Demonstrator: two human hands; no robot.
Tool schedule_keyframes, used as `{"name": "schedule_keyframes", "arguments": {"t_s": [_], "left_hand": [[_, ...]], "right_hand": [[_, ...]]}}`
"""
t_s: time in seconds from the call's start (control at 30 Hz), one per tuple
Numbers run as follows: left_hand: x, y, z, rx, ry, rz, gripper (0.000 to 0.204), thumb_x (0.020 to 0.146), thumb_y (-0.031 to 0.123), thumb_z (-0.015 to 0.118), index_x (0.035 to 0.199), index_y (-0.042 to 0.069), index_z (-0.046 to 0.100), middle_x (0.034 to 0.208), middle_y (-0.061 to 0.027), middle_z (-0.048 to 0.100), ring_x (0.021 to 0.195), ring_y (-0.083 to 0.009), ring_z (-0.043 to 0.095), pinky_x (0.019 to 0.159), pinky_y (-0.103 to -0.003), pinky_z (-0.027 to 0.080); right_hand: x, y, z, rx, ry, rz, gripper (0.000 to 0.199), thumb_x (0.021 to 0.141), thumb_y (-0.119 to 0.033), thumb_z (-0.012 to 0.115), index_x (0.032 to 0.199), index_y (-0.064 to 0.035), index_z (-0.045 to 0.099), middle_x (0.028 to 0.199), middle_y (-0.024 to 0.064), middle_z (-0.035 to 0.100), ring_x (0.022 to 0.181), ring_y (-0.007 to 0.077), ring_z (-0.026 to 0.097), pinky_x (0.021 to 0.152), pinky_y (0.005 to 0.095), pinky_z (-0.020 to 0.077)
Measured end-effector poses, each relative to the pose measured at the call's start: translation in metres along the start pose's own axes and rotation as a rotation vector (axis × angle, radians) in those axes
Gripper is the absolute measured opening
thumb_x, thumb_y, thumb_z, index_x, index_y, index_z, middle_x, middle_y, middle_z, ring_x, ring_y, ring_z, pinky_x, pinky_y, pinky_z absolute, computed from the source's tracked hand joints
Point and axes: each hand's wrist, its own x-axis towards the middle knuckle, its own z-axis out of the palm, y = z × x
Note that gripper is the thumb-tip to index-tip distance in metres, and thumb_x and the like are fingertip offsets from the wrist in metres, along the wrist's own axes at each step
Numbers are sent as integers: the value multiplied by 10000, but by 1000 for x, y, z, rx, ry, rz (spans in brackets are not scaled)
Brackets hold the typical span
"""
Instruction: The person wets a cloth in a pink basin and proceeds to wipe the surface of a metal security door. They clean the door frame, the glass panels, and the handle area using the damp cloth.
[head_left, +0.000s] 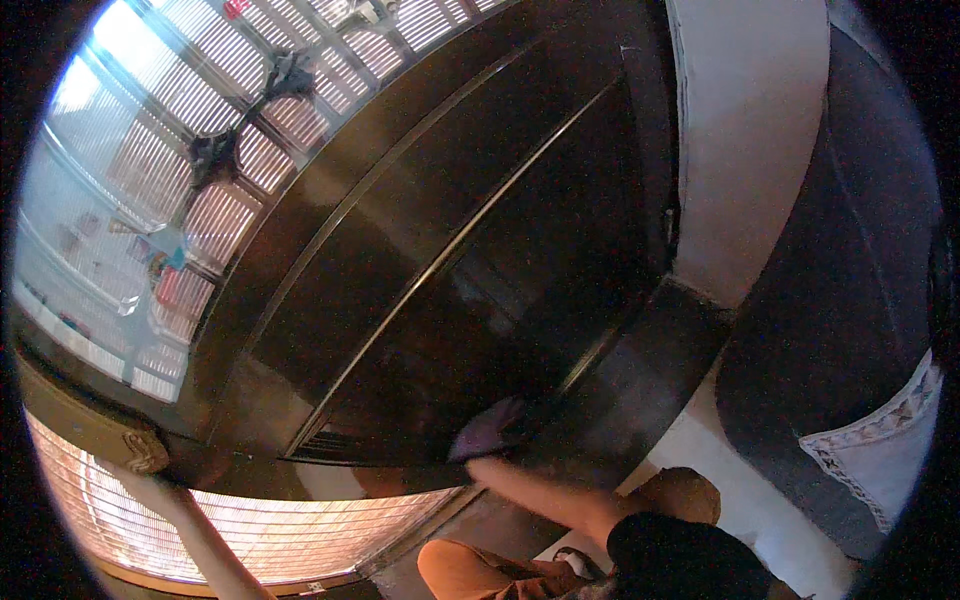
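A dark, glossy panelled door (440, 280) with pale trim lines stands in front of me. My right hand (484, 467) presses a purple cloth (490, 430) against the lower part of the door, near its edge. The cloth hides most of the fingers. At the far left, my left hand (140, 483) is closed at a carved, brass-coloured door handle (143, 450), which partly covers its fingers.
Ribbed glass with a metal grille (235, 130) fills the door's upper part. Beyond the door edge lies a sunlit slatted surface (310, 535). A pale wall (750, 130) and a dark sofa-like piece (830, 330) with a white lace-trimmed cloth (890, 450) stand at right.
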Motion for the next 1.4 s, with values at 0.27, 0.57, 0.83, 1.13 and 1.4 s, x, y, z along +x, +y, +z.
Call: {"name": "schedule_keyframes", "arguments": {"t_s": [0.27, 0.57, 0.83, 1.13, 1.4], "left_hand": [[11, -8, -10, 49, 21, 18, 693, 904, 446, 370, 1421, 22, 187, 1369, -210, 349, 1196, -337, 425, 977, -409, 395], [-12, 15, 16, 76, 49, -59, 560, 959, 346, 329, 1431, 94, 165, 1384, -174, 305, 1213, -322, 392, 1041, -436, 327], [-2, 7, 9, 110, -24, 3, 595, 937, 390, 347, 1422, 86, 186, 1391, -176, 291, 1224, -350, 372, 1036, -466, 326], [-4, 6, 13, 41, 42, -7, 587, 929, 406, 369, 1395, 76, 231, 1366, -186, 315, 1209, -353, 390, 1011, -467, 364], [0, 8, 34, 185, -30, 132, 586, 920, 390, 389, 1380, 51, 258, 1340, -183, 359, 1168, -337, 431, 993, -447, 388]], "right_hand": [[-32, -2, -22, 753, 432, -693, 488, 904, -387, 398, 1270, -66, 422, 1384, 168, 324, 1281, 383, 283, 1019, 563, 177], [118, 96, 77, 660, 128, 282, 422, 888, -354, 441, 1180, -53, 490, 1332, 216, 358, 1253, 416, 300, 975, 572, 232], [-25, 7, 58, 693, 12, 24, 369, 874, -324, 479, 1100, -42, 550, 1286, 258, 389, 1229, 445, 316, 937, 580, 281], [-123, -24, -28, 923, 314, -652, 317, 858, -291, 522, 1011, -29, 618, 1234, 306, 423, 1201, 477, 334, 894, 589, 336], [18, 36, 201, 88, 391, -705, 371, 882, -319, 462, 1058, -23, 600, 1302, 232, 412, 1160, 387, 398, 928, 573, 316]]}}
